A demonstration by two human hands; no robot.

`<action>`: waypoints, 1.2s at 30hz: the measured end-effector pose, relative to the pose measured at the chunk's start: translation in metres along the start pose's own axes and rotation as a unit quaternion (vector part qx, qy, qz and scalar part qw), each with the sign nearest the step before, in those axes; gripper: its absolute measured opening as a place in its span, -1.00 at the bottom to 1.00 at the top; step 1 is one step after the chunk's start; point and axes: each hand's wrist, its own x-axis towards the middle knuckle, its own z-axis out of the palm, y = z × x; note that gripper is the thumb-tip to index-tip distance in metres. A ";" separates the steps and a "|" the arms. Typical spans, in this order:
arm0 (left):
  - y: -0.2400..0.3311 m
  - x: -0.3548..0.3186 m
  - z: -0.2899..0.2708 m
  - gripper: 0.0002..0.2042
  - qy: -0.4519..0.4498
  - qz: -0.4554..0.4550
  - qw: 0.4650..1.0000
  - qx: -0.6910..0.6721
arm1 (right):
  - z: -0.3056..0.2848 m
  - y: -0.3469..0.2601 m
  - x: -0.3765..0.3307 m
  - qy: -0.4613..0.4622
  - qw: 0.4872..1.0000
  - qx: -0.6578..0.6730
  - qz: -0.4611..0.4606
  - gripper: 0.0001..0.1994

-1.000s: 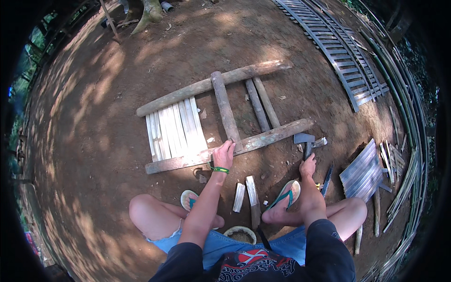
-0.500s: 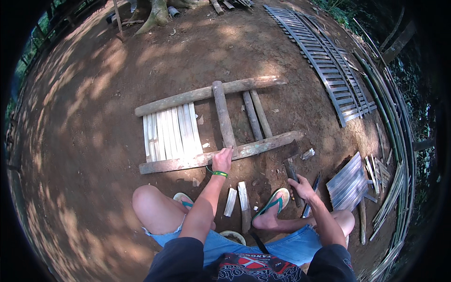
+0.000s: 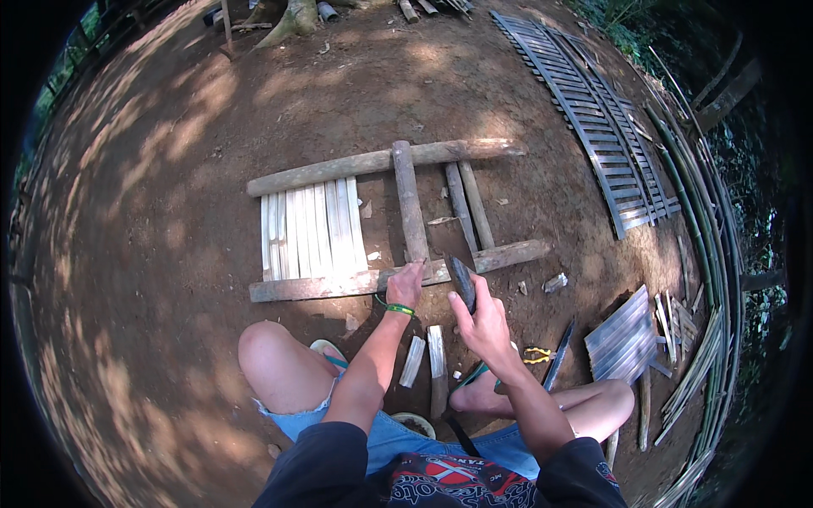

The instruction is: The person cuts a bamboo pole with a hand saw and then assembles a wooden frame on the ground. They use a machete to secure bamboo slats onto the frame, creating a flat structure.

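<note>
My left hand (image 3: 406,286) is closed in a pinch at the lower log (image 3: 326,289) of a log frame, beside the near end of a cross log (image 3: 409,199). What its fingertips hold is too small to make out. Just right of it, my right hand (image 3: 484,323) grips the dark handle of a hatchet-like tool (image 3: 461,281). Its broad brown head is raised near the cross log's end and hard to see against the soil. Pale slats (image 3: 309,229) lie side by side between the lower log and the upper log (image 3: 339,172), at the left.
Two split wood pieces (image 3: 438,364) and a container (image 3: 413,422) lie between my legs. Yellow-handled pliers (image 3: 537,355), a long dark blade (image 3: 560,354) and a ridged grey sheet (image 3: 622,340) are on the right. Beyond are a slatted panel (image 3: 622,199) and long poles (image 3: 711,245).
My right hand has lifted the hatchet-like tool from beside my right foot, up and leftward to near my left hand. The pliers have come into sight. My left hand stays at the lower log.
</note>
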 end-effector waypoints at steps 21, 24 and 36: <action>-0.007 -0.009 -0.037 -0.18 -0.065 -0.106 0.988 0.086 | 0.004 0.034 0.006 -0.027 0.994 -0.037 0.097 -0.57; -0.030 -0.021 -0.052 0.03 -0.246 -0.232 0.921 0.192 | -0.006 0.033 0.007 -0.027 0.993 -0.040 0.110 -0.56; -0.063 -0.016 -0.045 0.18 -0.427 -0.295 0.836 0.175 | 0.026 0.059 0.017 -0.043 0.986 -0.156 0.037 -0.65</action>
